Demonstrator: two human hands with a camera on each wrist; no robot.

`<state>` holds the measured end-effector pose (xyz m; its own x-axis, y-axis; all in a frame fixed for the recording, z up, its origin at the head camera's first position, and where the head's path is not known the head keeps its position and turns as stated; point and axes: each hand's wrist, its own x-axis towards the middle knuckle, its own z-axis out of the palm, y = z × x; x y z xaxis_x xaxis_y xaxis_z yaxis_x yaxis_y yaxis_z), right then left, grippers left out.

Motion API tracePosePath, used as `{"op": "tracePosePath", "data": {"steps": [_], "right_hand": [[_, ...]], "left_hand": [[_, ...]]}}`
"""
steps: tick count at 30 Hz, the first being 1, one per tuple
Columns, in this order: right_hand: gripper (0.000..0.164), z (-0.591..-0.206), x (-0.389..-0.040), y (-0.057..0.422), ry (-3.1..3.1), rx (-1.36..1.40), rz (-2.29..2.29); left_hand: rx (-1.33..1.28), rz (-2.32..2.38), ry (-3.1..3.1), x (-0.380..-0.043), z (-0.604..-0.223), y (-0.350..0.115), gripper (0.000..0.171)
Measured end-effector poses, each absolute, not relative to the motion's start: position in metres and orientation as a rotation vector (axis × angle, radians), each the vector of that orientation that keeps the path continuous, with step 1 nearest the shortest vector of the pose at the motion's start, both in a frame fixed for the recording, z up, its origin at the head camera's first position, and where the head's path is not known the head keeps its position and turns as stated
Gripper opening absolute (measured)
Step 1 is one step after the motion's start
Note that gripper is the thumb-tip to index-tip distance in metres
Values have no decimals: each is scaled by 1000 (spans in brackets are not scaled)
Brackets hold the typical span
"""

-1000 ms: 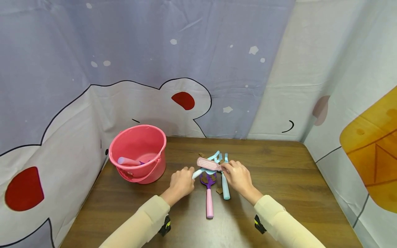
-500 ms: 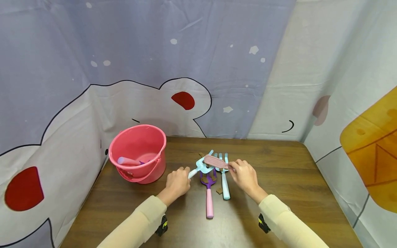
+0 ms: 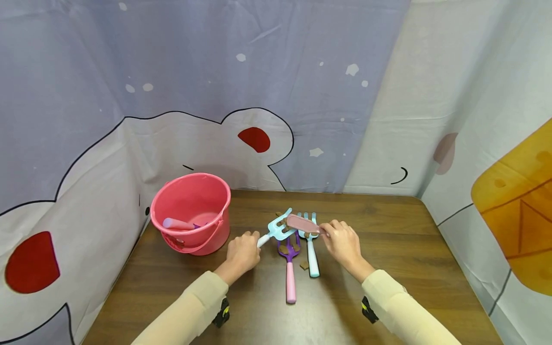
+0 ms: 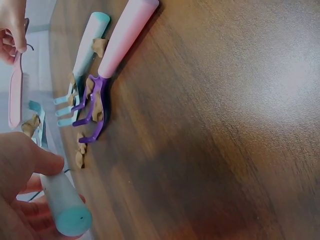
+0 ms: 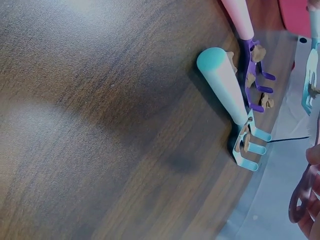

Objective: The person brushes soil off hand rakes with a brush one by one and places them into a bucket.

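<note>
Printed cloth backdrop (image 3: 276, 72) at far side; wood surface (image 3: 401, 268) in front. Pink bucket (image 3: 194, 196) far left, purple-and-pink tool (image 3: 178, 224) inside. Purple rake (image 3: 291, 282) with pink handle lies mid-surface, tines far; blue rake (image 3: 313, 258) with pale handle just right of it. Left hand (image 3: 243, 251), fingers wrapped round pale handle of light-blue fork (image 3: 275, 232), held left of the brush. Right hand (image 3: 342, 242) pinches pink brush (image 3: 302, 224) by its handle, head pointing left, over blue rake. Brown bits (image 3: 304, 265) around the rakes, one on the fork.
</note>
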<state>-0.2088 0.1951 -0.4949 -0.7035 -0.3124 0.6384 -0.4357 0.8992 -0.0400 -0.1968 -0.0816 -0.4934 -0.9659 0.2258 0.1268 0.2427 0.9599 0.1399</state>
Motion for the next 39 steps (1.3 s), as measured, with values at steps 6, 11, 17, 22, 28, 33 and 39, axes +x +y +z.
{"op": "tracePosePath", "data": {"steps": [6,11,17,22,28,33,39], "right_hand": [[17,-494,-208,194,-2398,527,256],[13,-492,-209,187,-2354,522,272],[14,-493,-209,172,-2360,555,291],[18,-496,-207,158,-2404,584,301],[18,-498,-205,151,-2454,591,290],[17,-502,-206,155,-2460,579,298],[18,-504,-206,161,-2483,567,294]], "left_hand": [[-339,-241,-3018,-197,-495,-84,26],[-336,-249,-3017,-197,-497,-85,26],[-352,-258,-3007,-196,-499,-83,26],[-365,-287,-2993,-195,-495,-78,26],[-390,-301,-2970,-194,-491,-74,24],[-413,-308,-2947,-193,-489,-73,24],[-404,-305,-2960,-193,-489,-73,24]]}}
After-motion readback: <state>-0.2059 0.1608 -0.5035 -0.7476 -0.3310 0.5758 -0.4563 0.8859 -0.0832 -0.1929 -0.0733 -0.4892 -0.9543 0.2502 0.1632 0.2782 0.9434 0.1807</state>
